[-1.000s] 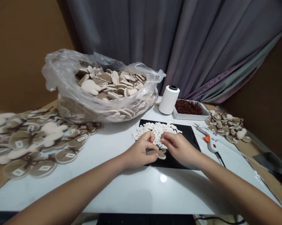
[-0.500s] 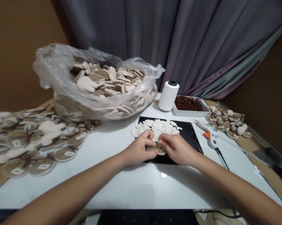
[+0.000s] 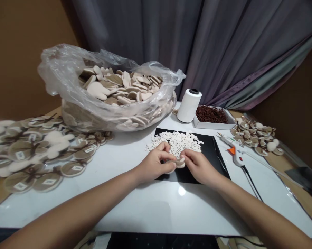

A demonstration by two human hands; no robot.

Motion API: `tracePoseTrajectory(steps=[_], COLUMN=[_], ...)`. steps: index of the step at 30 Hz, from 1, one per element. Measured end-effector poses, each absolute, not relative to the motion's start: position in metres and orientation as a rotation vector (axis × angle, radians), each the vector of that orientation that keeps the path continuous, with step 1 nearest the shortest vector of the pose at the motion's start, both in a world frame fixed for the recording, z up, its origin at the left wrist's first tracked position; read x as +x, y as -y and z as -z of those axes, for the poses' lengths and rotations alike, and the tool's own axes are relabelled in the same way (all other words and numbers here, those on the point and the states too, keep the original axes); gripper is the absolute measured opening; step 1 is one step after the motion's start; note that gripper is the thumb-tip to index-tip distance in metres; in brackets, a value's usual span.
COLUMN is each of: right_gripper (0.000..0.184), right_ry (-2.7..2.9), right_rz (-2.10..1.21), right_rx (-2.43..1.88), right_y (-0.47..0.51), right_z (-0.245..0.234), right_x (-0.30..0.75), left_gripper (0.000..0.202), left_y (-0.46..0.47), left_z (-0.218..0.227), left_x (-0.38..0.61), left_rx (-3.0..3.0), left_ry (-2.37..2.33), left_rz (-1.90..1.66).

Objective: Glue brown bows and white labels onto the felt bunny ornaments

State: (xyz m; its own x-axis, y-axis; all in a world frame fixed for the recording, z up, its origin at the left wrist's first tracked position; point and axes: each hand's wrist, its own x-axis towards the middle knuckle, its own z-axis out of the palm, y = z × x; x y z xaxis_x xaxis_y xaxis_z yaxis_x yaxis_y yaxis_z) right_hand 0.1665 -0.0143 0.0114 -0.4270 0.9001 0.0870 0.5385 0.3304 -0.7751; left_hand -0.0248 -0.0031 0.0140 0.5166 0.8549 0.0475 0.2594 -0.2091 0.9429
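Both hands meet over a black mat [image 3: 213, 155] on the white table [image 3: 150, 204]. My left hand [image 3: 156, 164] and my right hand [image 3: 197, 166] pinch a small beige felt piece [image 3: 180, 162] between their fingertips, lifted a little above the mat. Just behind the fingers lies a heap of small white tags [image 3: 176, 141]. Most of the piece is covered by the fingers.
A clear plastic bag [image 3: 111, 93] full of beige felt shapes stands at the back left. Finished tagged pieces [image 3: 34, 152] spread along the left. A white thread spool [image 3: 188, 105], a tray of brown strands [image 3: 213, 116], a glue gun [image 3: 235, 154] and another pile of pieces [image 3: 256, 138] lie at the right.
Both hands have drawn closer together and raised the felt piece slightly off the mat. The view has shifted a little.
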Motion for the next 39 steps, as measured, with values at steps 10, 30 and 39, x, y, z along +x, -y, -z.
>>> tracePoseTrajectory(steps=[10, 30, 39], right_gripper=[0.019, 0.022, 0.011], right_ry=[2.505, 2.159, 2.046], right_rz=[-0.48, -0.486, -0.568], right_rx=[-1.212, -0.869, -0.907], right_y=[0.009, 0.03, 0.034], right_z=[-0.044, -0.026, -0.017], right_x=[0.154, 0.172, 0.164], left_gripper=[0.017, 0.015, 0.011], left_y=[0.007, 0.012, 0.015], left_z=[-0.02, -0.02, -0.019], left_x=[-0.022, -0.021, -0.019], left_rx=[2.114, 2.206, 2.11], left_ry=[-0.999, -1.045, -1.045], left_rz=[-0.767, -0.916, -0.897])
